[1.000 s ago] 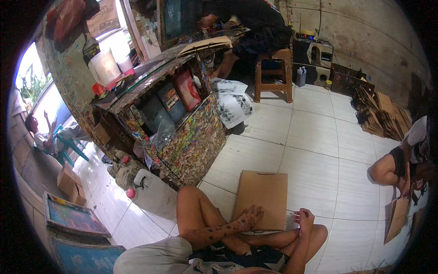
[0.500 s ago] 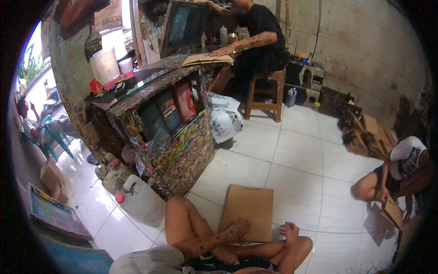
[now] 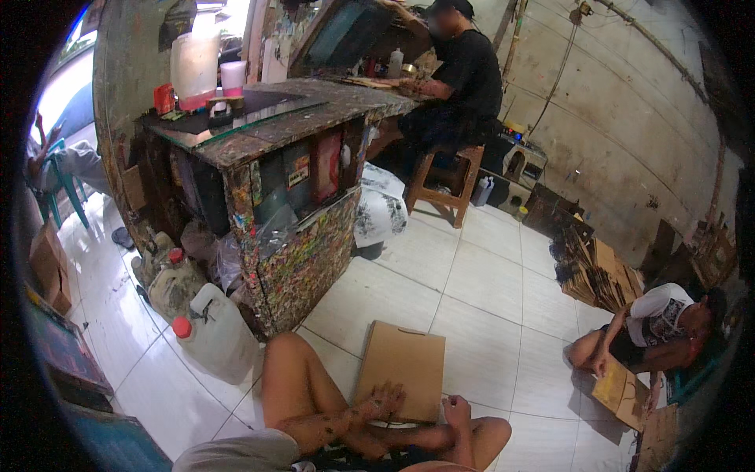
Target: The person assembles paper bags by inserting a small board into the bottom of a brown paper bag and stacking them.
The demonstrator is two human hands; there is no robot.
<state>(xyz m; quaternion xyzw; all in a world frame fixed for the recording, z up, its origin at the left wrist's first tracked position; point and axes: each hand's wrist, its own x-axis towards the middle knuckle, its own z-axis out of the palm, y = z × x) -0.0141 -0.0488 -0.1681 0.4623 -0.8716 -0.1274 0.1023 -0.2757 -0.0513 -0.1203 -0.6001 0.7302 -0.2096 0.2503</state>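
Note:
On the white tiled floor in front of my crossed legs lies a flat brown paper bag (image 3: pixel 399 362), with a thin dark cord handle at its far edge. My left hand (image 3: pixel 384 401) rests flat on its near part, fingers spread, with dark stains on the skin. Just off the bag's near right corner, my right hand (image 3: pixel 456 411) is raised over my leg with its fingers curled together. Whatever is in those fingers, if anything, is too small to make out.
At left stand a paint-crusted workbench (image 3: pixel 299 267) and a plastic jerrycan (image 3: pixel 216 334) with a red cap. A co-worker (image 3: pixel 472 71) sits on a wooden stool (image 3: pixel 447 177) at the bench. Another person (image 3: pixel 657 322) at right handles brown bags (image 3: pixel 617 391) near stacked cardboard (image 3: pixel 594 271).
My view has shifted, so the bag and my legs appear further left. My left hand stays on the bag with fingers more spread. The person at right now appears more fully.

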